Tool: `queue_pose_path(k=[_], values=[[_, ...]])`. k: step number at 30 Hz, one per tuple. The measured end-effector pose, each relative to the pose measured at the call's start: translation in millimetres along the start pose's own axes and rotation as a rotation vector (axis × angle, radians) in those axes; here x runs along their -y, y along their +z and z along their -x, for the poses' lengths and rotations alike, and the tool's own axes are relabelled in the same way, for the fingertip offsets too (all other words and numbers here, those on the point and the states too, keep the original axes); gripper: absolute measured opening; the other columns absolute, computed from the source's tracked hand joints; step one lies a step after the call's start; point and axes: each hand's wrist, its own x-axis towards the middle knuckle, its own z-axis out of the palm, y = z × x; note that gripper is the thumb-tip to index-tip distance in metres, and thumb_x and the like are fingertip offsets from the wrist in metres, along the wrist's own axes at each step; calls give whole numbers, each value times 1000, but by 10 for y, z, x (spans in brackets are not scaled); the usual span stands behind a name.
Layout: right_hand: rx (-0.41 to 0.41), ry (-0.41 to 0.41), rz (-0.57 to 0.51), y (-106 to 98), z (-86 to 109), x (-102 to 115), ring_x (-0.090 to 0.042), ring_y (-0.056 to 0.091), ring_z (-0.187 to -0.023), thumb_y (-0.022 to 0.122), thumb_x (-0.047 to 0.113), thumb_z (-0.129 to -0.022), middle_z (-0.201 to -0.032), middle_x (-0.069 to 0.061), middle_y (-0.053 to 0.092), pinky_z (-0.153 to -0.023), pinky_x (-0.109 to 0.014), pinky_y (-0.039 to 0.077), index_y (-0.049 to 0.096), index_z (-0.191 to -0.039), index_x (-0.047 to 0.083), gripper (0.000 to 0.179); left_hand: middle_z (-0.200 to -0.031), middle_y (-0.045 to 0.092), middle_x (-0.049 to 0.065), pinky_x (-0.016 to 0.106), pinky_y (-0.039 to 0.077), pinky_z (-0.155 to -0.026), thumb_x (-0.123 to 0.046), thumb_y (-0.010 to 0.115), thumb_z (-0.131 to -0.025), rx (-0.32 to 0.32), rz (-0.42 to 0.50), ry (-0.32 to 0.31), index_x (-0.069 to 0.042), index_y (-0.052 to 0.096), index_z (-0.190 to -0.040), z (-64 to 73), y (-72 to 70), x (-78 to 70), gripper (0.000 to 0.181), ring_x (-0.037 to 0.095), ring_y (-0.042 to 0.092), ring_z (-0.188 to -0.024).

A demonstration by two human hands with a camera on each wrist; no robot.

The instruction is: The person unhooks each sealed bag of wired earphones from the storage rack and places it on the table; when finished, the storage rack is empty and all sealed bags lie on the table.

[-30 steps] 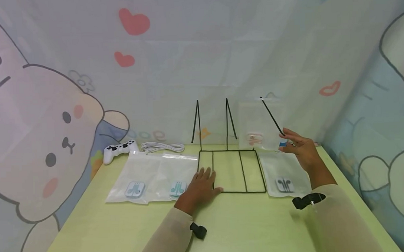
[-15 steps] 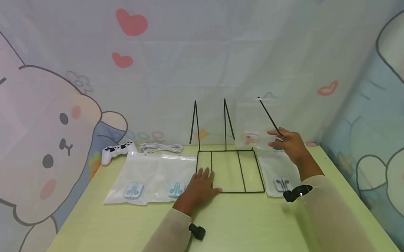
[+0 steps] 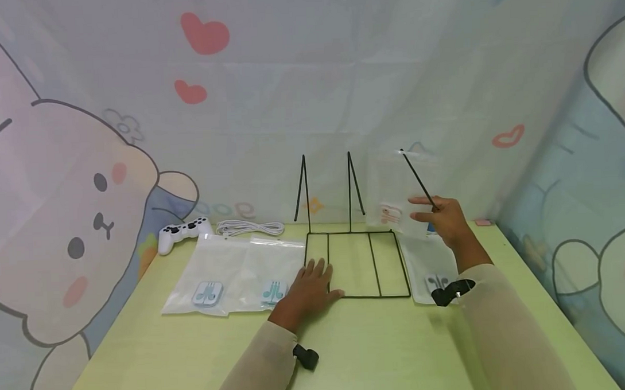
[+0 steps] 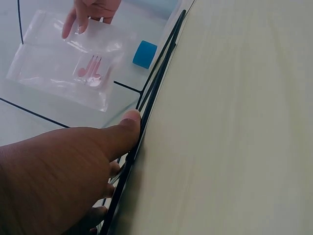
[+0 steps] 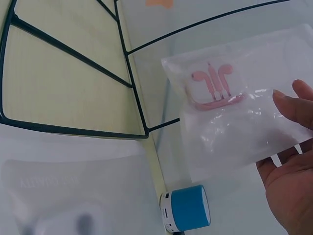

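Note:
A black wire rack (image 3: 378, 264) has its flat base on the table and upright prongs at the back. My left hand (image 3: 307, 287) rests on the base's left side, fingers spread, with the thumb along the front bar. A clear plastic bag (image 5: 234, 132) holding pink earphones (image 5: 212, 83) hangs from the right prong (image 3: 417, 180). At that bag's right edge is my right hand (image 3: 444, 219), its index finger and thumb extended with a gap between their tips. The fingers touch or overlap the bag; I cannot tell how firmly. In the right wrist view, other fingers lie beyond the bag's edge.
Two bags with blue-toned earphones (image 3: 207, 293) lie left of the rack. A bag with dark earphones (image 3: 435, 281) lies right, partly covered by the right wrist. Behind stand a white game controller (image 3: 184, 233), a coiled white cable (image 3: 249, 227) and a blue cylinder (image 5: 190, 208).
My right hand has moved left from the prong's tip onto the hanging bag, and the bag's lower part has shifted slightly. The left hand has stayed on the rack's base.

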Motion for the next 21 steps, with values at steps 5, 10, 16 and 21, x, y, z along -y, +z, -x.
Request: queue_pose_path(k=[5,10,16,21], values=[[-19,-20,11,34,4,2,-27,52,-121,81,13,-99,-155,-24,59,-93,-32,43,73,-142,5,45,-182,25,19,59,21,-138,-60,50,-112,-8,-5,4,-7,34,-172,4,-3,2,82,45,18,-171],[-37,-16,6,39,45,23,-13,42,-87,84,16,-97,-138,-15,64,-73,-27,42,74,-141,8,46,-182,24,18,59,20,-138,-61,50,-112,-6,-5,6,-7,33,-172,-8,8,5,82,44,17,-171],[-43,10,1,27,134,99,-12,55,-105,85,15,-96,-143,-19,65,-73,-18,51,75,-140,9,45,-182,25,18,59,21,-138,-61,50,-112,-5,-9,8,-7,33,-172,-12,13,13,82,45,17,-171],[-22,35,-25,12,219,157,-14,69,-111,83,15,-98,-156,-21,62,-82,-20,62,73,-141,8,45,-182,25,18,59,21,-138,-61,50,-111,-5,-11,8,-7,33,-172,-23,5,14,82,44,17,-171]])
